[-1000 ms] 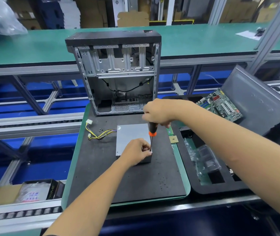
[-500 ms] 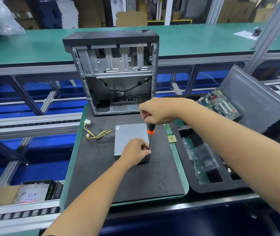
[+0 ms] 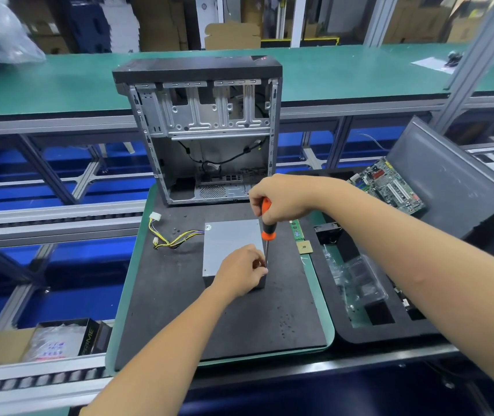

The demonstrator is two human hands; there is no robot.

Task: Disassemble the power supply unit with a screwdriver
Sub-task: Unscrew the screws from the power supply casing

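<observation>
A grey metal power supply unit [image 3: 229,241] lies flat on the black foam mat [image 3: 215,319], with its yellow and black cables [image 3: 173,240] trailing off to the left. My right hand [image 3: 281,199] grips the orange and black handle of a screwdriver [image 3: 266,225], which stands upright with its tip at the unit's near right corner. My left hand [image 3: 241,273] rests on that corner and pinches the screwdriver shaft near the tip. The screw itself is hidden by my fingers.
An open, emptied computer case [image 3: 203,130] stands upright behind the unit. A memory stick [image 3: 296,229] and a CPU chip [image 3: 305,247] lie at the mat's right edge. A black foam tray [image 3: 360,334] on the right holds a motherboard [image 3: 388,183] and plastic bags. Conveyor rails run on the left.
My right hand has shifted on the screwdriver handle, showing more of the orange grip. The screwdriver tip and my left hand stay at the same corner of the unit.
</observation>
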